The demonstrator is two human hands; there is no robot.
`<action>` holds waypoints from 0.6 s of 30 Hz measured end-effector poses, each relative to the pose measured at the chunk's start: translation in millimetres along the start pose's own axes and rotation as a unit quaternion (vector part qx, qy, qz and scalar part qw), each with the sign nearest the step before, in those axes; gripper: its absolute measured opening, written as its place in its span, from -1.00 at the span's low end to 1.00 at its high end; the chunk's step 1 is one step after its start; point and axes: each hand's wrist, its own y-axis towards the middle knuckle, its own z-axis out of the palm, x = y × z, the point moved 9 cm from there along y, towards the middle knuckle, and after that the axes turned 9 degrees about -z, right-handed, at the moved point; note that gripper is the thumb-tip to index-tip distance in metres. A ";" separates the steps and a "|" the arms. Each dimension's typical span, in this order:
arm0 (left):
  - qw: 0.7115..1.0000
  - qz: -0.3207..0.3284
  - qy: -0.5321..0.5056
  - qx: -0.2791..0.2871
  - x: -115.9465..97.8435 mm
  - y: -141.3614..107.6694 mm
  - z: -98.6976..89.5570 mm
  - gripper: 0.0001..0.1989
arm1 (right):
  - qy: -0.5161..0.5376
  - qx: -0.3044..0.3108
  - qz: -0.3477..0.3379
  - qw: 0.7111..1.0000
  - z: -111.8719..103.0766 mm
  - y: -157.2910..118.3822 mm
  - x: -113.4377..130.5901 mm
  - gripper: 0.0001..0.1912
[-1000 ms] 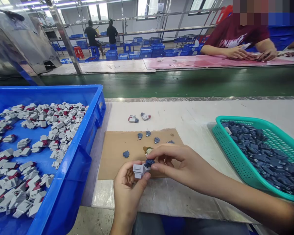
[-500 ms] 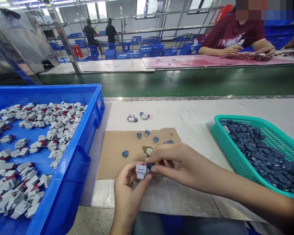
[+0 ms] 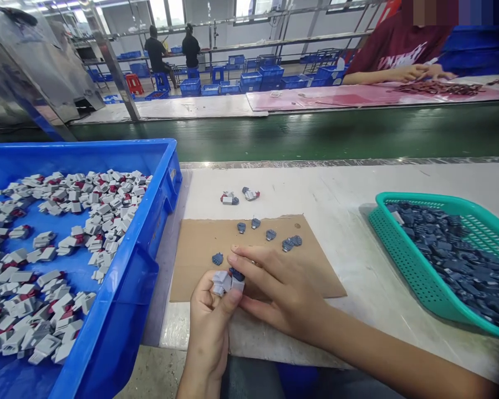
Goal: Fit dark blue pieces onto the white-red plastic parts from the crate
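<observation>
In my left hand [image 3: 214, 310], thumb and fingers grip a light grey blocky plastic part [image 3: 222, 281] with a dark blue piece [image 3: 236, 274] at its upper right. My right hand [image 3: 283, 285] reaches over it from the right; its fingers are stretched and apart, the fingertips close against the dark blue piece. Whether they press on it I cannot tell. Beneath both hands lies a brown cardboard sheet [image 3: 199, 233]. On it are several loose dark blue fist-shaped pieces [image 3: 270, 235]. Two grey, red and dark blue parts [image 3: 230, 198] lie beyond the cardboard.
A blue tray [image 3: 137, 271] of grey and red parts stands at left. At right, a green perforated basket [image 3: 403, 266] holds many dark blue pieces. Behind the white tabletop [image 3: 332, 205] runs a green belt [image 3: 233, 133]. A co-worker [image 3: 399, 61] sits across it.
The right hand has opened from its pinch on the dark blue piece and spread its fingers. Both hands shifted slightly left, and the grey part has turned in my left hand.
</observation>
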 end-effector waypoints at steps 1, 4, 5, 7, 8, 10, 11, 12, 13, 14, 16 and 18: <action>1.000 0.002 -0.003 0.002 -0.4 0.3 -0.1 -0.76 | 0.002 -0.022 0.002 1.000 0.4 0.8 -0.1 -0.57; 1.000 0.003 -0.009 0.011 -0.3 1.6 0.5 -0.78 | 0.027 -0.073 0.008 0.997 0.1 2.5 -1.0 -0.57; 1.000 0.003 -0.010 0.013 -0.2 1.9 0.4 -0.79 | 0.036 -0.085 0.013 0.996 -0.4 2.9 -1.5 -0.58; 1.000 0.006 -0.008 0.014 -0.4 2.2 -0.3 -0.80 | 0.052 -0.101 0.023 0.993 -1.4 3.6 -2.1 -0.59; 1.000 0.006 -0.007 0.015 -0.5 2.1 -0.3 -0.80 | 0.060 -0.106 0.029 0.992 -1.4 3.7 -2.1 -0.59; 1.000 0.005 -0.010 0.017 -0.8 1.6 -0.6 -0.80 | 0.079 -0.118 0.040 0.989 -0.7 3.2 -2.0 -0.58; 1.000 0.002 -0.012 0.020 -0.6 1.2 -0.4 -0.80 | 0.088 -0.125 0.045 0.987 -0.2 2.4 -2.0 -0.56; 1.000 -0.002 -0.015 0.022 -0.4 0.9 -0.2 -0.80 | 0.093 -0.134 0.049 0.985 0.2 1.4 -2.0 -0.55; 1.000 -0.007 -0.017 0.023 -0.1 0.8 -0.3 -0.80 | 0.095 -0.141 0.051 0.984 0.7 0.4 -1.8 -0.54; 0.999 -0.010 -0.018 0.025 0.0 0.9 -0.3 -0.81 | 0.093 -0.149 0.051 0.983 0.8 -0.5 -1.5 -0.53; 0.999 -0.012 -0.019 0.029 -0.5 1.6 -0.2 -0.82 | 0.083 -0.158 0.049 0.983 0.9 -1.5 -0.7 -0.55; 0.999 -0.010 -0.020 0.030 -1.1 2.8 -0.3 -0.83 | 0.068 -0.157 0.051 0.984 0.7 -1.6 -1.0 -0.58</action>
